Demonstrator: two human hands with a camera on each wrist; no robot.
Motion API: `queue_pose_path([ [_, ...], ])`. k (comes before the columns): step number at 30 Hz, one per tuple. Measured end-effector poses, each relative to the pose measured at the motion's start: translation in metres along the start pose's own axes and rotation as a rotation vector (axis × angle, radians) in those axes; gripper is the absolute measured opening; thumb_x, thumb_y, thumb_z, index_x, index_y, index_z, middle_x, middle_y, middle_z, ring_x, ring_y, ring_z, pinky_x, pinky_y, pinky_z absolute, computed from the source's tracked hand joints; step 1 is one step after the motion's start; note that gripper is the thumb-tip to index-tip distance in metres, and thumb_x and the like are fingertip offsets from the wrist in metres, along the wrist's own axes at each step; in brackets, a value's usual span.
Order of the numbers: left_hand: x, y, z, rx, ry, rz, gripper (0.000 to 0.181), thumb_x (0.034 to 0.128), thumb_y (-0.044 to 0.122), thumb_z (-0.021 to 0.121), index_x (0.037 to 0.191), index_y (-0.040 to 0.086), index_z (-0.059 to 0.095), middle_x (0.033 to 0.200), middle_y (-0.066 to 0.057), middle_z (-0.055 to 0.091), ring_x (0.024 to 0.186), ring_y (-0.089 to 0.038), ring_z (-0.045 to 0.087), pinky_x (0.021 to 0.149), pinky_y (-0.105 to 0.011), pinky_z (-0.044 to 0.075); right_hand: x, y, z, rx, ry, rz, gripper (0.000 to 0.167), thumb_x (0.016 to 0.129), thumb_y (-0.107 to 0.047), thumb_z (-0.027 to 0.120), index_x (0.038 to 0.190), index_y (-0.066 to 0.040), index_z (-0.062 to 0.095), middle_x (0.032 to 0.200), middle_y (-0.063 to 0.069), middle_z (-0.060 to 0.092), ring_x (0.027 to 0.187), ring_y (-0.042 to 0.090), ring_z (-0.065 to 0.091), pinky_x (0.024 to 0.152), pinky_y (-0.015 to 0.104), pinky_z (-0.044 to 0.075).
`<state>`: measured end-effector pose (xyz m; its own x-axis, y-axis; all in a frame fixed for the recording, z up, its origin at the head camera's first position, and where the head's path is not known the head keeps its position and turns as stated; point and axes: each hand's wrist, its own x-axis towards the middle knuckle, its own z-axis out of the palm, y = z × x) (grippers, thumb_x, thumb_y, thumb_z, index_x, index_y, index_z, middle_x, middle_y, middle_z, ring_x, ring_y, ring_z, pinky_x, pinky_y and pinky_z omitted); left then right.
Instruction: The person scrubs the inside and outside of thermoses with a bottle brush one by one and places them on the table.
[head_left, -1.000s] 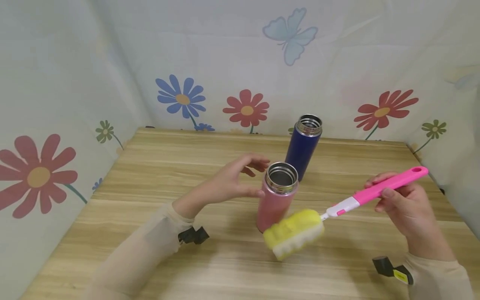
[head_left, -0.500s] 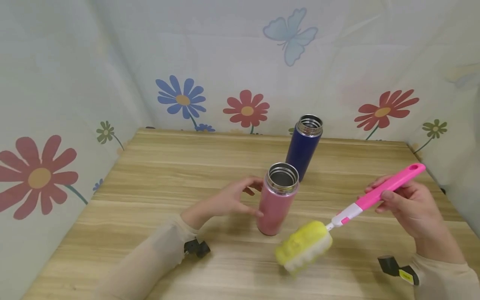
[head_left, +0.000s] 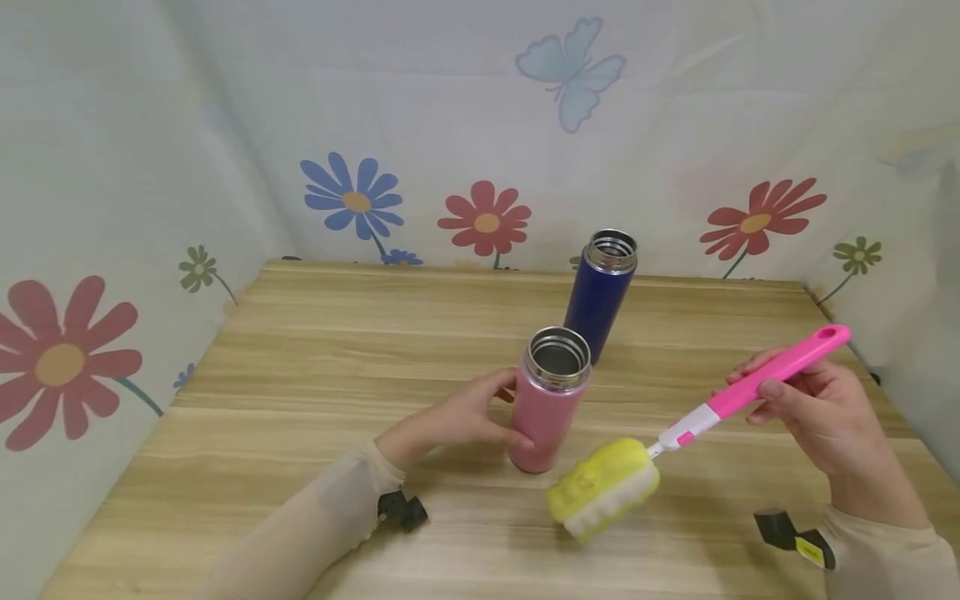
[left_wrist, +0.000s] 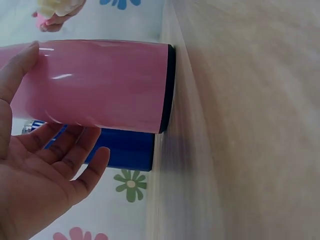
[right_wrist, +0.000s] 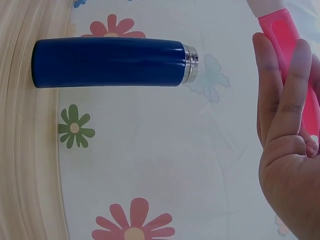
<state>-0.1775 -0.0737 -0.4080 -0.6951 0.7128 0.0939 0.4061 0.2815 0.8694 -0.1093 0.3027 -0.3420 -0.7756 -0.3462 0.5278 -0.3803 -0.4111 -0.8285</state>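
Observation:
An open-mouthed pink thermos bottle stands upright near the middle of the table. My left hand is at its left side, thumb on the near face and fingers around the far side. In the left wrist view the fingertips lie against or just behind the bottle, and the little finger is off it. My right hand holds a bottle brush by its pink handle, between thumb and fingers. The yellow and white sponge head points down left, in front and to the right of the pink bottle.
A dark blue thermos bottle without a lid stands upright behind the pink one. The wooden table ends at a flower-printed curtain at the back and sides.
My left hand has slid lower along the pink bottle and closed in around it. My right hand has drawn the brush head down and right, away from the bottle.

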Motion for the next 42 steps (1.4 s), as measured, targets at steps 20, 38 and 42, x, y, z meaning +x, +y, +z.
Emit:
queue_pose_path([
  [20,0.002,-0.003,0.002,-0.066,0.098,-0.049,0.071,0.0692,0.023,0.084,0.133,0.015,0.053,0.12,-0.003,0.064,0.113,-0.02,0.056,0.107,-0.053,0.038,0.002,0.0,-0.002,-0.021,-0.005,-0.009,0.031,0.093,0.02,0.036,0.117,0.016,0.055,0.109,0.021,0.069,0.097,0.025,0.071,0.069,0.026,0.059],
  [38,0.016,0.03,-0.011,-0.335,0.315,-0.148,0.085,0.0712,0.058,0.076,0.134,0.008,0.048,0.125,-0.011,0.06,0.11,-0.023,0.058,0.095,-0.037,0.052,0.004,0.002,0.006,0.04,0.02,-0.089,0.027,0.093,0.019,0.037,0.114,0.02,0.054,0.109,0.025,0.068,0.095,0.028,0.07,0.066,0.028,0.059],
  [42,0.019,0.038,-0.011,-0.411,0.355,-0.205,0.075,0.0762,0.051,0.074,0.132,0.007,0.049,0.125,-0.01,0.06,0.111,-0.023,0.059,0.097,-0.038,0.051,0.005,0.002,0.01,0.063,0.019,-0.101,0.027,0.093,0.018,0.038,0.114,0.021,0.054,0.109,0.026,0.068,0.094,0.029,0.07,0.066,0.029,0.059],
])
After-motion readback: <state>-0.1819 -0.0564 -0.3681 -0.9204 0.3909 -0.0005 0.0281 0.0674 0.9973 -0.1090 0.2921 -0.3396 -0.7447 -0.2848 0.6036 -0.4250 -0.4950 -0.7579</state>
